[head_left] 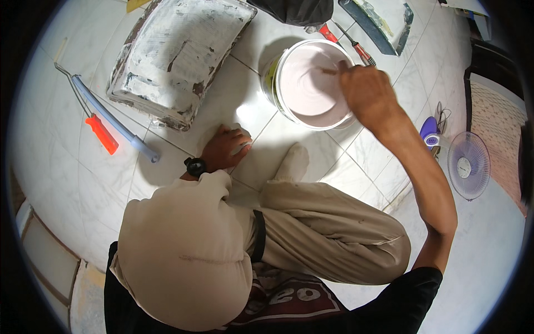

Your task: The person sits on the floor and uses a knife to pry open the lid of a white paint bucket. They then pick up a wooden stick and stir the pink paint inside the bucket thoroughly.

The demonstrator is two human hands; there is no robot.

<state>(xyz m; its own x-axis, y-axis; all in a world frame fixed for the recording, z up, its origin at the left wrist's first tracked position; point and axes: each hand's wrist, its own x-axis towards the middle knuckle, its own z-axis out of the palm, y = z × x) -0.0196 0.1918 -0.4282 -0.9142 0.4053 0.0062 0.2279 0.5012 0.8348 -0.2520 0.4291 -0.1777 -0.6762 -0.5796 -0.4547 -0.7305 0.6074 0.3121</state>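
nearest, the person's bent legs (334, 228) rest on the white tiled floor (100, 183). just beyond, the left hand (225, 147) sits low, fingers curled; i cannot tell whether it holds anything. toward the floor's left edge lies an orange-handled tool (102, 134). mid-floor stands a bucket (270, 83) of pale pink paint (308, 92), the right hand (370, 94) over its right rim, closed on a brown stick (329, 71). a white-smeared slab (178, 50) lies toward the floor's far left corner, a dark-edged tray (384, 25) toward the far right.
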